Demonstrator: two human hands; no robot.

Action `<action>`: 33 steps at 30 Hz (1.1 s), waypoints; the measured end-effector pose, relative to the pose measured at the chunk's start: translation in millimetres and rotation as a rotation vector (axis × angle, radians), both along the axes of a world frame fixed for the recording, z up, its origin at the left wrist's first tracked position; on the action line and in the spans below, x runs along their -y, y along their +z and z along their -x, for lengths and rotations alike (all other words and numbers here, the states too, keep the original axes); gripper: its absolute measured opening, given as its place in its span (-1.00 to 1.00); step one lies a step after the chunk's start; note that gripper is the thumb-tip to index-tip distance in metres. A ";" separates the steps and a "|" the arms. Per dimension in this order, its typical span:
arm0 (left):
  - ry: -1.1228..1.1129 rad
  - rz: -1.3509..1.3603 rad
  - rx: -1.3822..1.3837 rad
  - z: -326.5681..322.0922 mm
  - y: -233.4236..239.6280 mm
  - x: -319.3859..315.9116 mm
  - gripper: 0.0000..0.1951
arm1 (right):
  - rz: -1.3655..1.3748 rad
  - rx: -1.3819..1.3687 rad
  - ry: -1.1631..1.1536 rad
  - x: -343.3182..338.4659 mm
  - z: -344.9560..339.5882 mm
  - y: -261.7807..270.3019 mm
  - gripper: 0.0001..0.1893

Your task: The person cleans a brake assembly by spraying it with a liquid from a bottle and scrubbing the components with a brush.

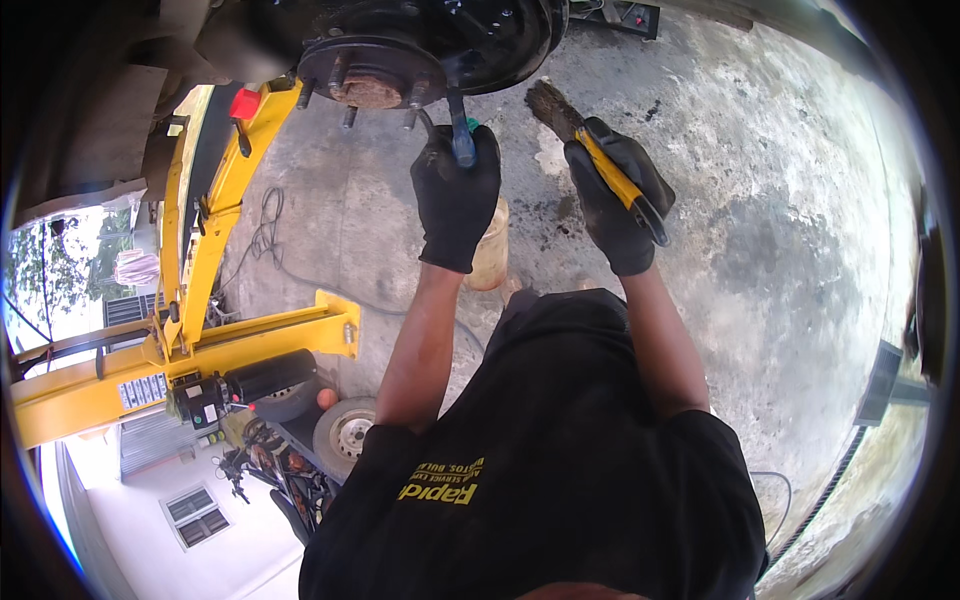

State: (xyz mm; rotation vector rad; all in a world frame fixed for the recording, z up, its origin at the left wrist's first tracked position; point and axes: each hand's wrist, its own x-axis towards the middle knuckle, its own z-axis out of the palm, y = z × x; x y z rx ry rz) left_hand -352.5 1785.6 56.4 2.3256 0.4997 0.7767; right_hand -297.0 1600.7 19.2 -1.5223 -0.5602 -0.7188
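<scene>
A wheel hub (319,71) with several studs and a rusty centre hangs at the top of the view, in front of a black, wet-looking brake backing plate (517,52). Below it, my left hand (456,199) in a black glove is closed around a blue-ended bar-like tool (462,139). The tool's upper end meets the plate's lower edge; its exact kind is unclear. A bit of green shows beside that thumb. My gloved right hand (619,195) grips a paintbrush (611,171) by its yellow, black-ended handle, its dark bristles pointing up-left, apart from the hub.
A translucent plastic container (491,251) stands on the stained concrete floor (750,150) behind my left wrist. Yellow vehicle-lift arms (225,217) and a lift post (82,397) occupy the left. A thin cable (274,225) trails over the floor. Wheels (349,435) and a motorcycle (281,480) are lower left.
</scene>
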 end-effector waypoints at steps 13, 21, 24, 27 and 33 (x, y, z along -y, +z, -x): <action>0.016 0.524 0.272 -38.4 -6.6 44.8 -0.73 | -0.106 -0.351 -0.181 77.2 23.7 -68.1 -0.77; -0.014 0.561 0.329 -46.5 -6.1 47.3 -0.73 | -0.148 -0.360 -0.179 84.5 32.1 -65.6 -0.77; -0.036 0.566 0.429 -51.9 0.3 52.8 -0.77 | -0.108 -0.354 -0.146 80.6 31.9 -56.4 -0.76; -0.017 0.569 0.376 -50.7 5.5 55.8 -0.78 | -0.052 -0.349 -0.155 79.0 32.1 -49.9 -0.76; -0.141 0.671 0.430 -51.9 -2.6 51.0 -0.77 | -0.082 -0.350 -0.140 77.9 38.0 -46.9 -0.76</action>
